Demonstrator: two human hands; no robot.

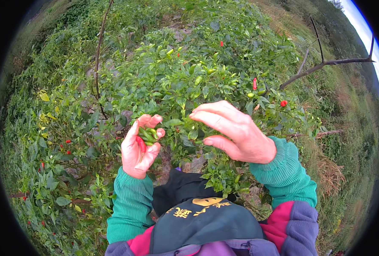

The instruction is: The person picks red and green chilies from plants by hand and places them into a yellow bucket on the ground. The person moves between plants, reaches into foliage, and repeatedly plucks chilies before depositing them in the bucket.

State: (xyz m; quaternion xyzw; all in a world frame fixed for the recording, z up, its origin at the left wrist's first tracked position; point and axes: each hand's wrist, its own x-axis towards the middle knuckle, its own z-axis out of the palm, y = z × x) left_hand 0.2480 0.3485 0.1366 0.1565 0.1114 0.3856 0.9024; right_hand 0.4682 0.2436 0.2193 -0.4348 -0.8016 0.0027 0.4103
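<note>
My left hand (133, 156) is cupped with the palm up, its fingers curled around several green chili peppers (147, 136). A red chili pepper (141, 145) with its stem lies against the palm beside them. To the right, my right hand (234, 128) hovers over the pepper plant (176, 96), back of the hand upward. Its thumb and fingers are apart, and I see nothing between them. Just left of its fingertips hangs a green pepper (174, 122) among the leaves. Farther up the plant are more green peppers (198, 80) and a red chili pepper (254, 83).
A bare forked branch (324, 64) juts out at the right. A thin upright stick (97, 60) stands on the left. Red peppers (68, 141) dot the foliage at left. Dry grass (330, 174) lies at right. A dark apron (205, 224) bearing writing covers my front.
</note>
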